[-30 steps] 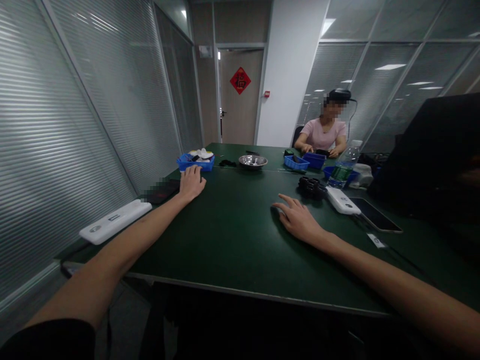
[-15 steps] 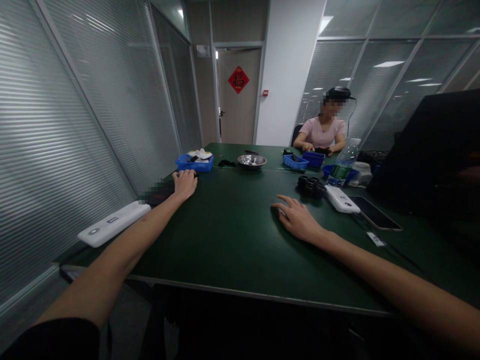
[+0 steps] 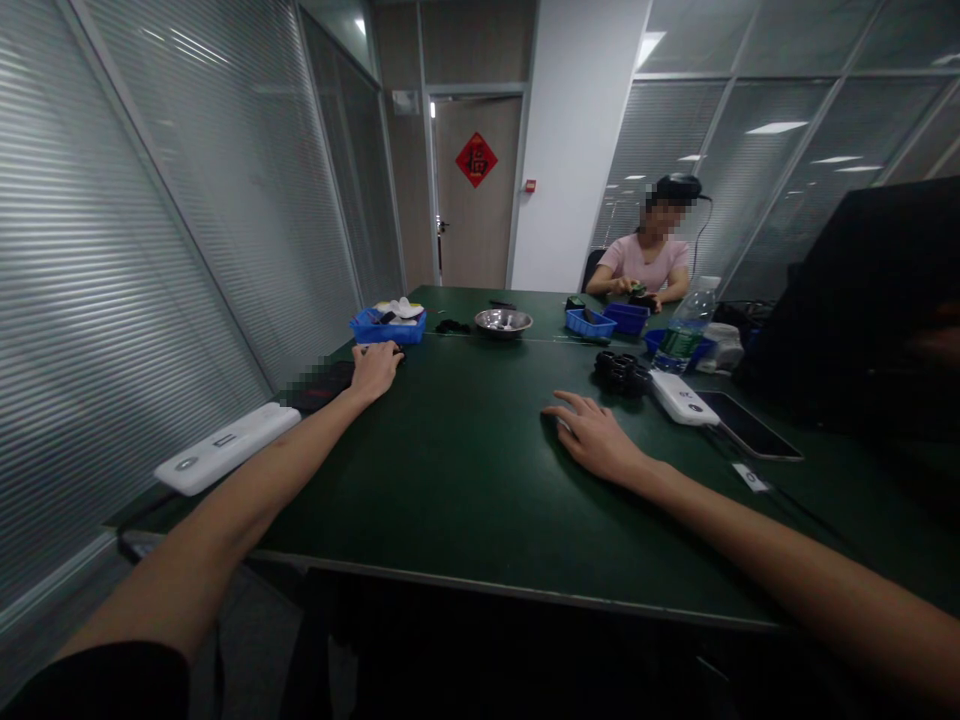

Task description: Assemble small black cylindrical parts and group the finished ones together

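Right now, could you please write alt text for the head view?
A person's left hand is at a dark object by a blue basket; the right hand rests on a green table. A co-worker in pink sits opposite.

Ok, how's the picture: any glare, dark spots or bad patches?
Head view: dim overall, with bright light patches on the right-hand glass partition and glints on the metal bowl. Head view, right side: the black bulk loses its detail in shadow. Head view, left side: blocky pixels cover a patch near the left hand.

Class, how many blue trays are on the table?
4: one tray beyond the left hand; two side by side near the co-worker; one partly behind the bottle. More may be hidden at right.
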`<state>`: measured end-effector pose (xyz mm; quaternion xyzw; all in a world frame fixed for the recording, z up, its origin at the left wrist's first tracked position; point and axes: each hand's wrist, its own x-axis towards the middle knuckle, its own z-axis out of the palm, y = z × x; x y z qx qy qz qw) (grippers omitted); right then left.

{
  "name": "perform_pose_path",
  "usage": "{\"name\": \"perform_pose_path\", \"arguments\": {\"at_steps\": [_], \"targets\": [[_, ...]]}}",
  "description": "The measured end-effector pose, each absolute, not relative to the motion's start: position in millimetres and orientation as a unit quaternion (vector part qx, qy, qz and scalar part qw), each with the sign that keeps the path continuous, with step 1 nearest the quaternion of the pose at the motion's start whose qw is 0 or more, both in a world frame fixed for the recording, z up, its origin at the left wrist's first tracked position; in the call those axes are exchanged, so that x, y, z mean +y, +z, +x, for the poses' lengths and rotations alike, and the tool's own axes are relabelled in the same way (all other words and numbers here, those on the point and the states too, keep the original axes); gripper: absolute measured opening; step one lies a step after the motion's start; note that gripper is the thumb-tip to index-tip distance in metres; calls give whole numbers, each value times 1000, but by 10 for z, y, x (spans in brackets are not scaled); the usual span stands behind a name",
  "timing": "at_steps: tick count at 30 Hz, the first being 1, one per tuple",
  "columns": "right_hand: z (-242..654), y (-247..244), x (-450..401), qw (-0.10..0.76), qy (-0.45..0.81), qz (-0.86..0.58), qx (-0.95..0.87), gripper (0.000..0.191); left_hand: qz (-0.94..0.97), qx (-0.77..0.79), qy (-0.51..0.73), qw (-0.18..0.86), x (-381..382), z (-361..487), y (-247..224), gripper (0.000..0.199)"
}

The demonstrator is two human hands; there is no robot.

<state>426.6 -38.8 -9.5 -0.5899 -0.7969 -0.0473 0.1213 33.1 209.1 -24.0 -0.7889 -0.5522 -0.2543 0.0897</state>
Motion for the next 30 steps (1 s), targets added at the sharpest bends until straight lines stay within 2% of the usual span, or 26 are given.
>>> {"name": "perform_pose_path", "arguments": {"at_steps": [5, 9, 12, 14, 18, 21, 23, 25, 27, 30], "targets": [[4289, -113, -375, 130, -44, -583, -801, 40, -856, -458, -239, 25, 1829, 614, -186, 34], [4292, -128, -370, 158, -34, -567, -808, 38, -908, -297, -254, -152, 1321, 1037, -104, 38], [4232, -103, -401, 209, -3, -521, -828, 35, -909, -221, -252, -248, 892, 1329, -30, 36], [4159, -62, -446, 250, 32, -485, -837, 32, -903, -181, -247, -301, 653, 1456, 7, 42], [4002, 24, -568, 309, 77, -448, -835, 27, -899, -138, -217, -354, 364, 1555, 39, 48], [3930, 44, -637, 323, 96, -435, -835, 27, -890, -105, -195, -400, 294, 1567, 35, 49], [3905, 40, -658, 329, 104, -432, -834, 31, -897, -100, -181, -391, 289, 1573, 30, 52], [3889, 37, -664, 334, 104, -431, -832, 31, -919, -107, -175, -337, 299, 1584, 27, 51], [3880, 42, -661, 334, 94, -428, -835, 27, -937, -99, -181, -282, 314, 1596, 26, 46], [3877, 61, -654, 326, 75, -422, -842, 24, -945, -79, -191, -254, 334, 1605, 26, 41]]}}
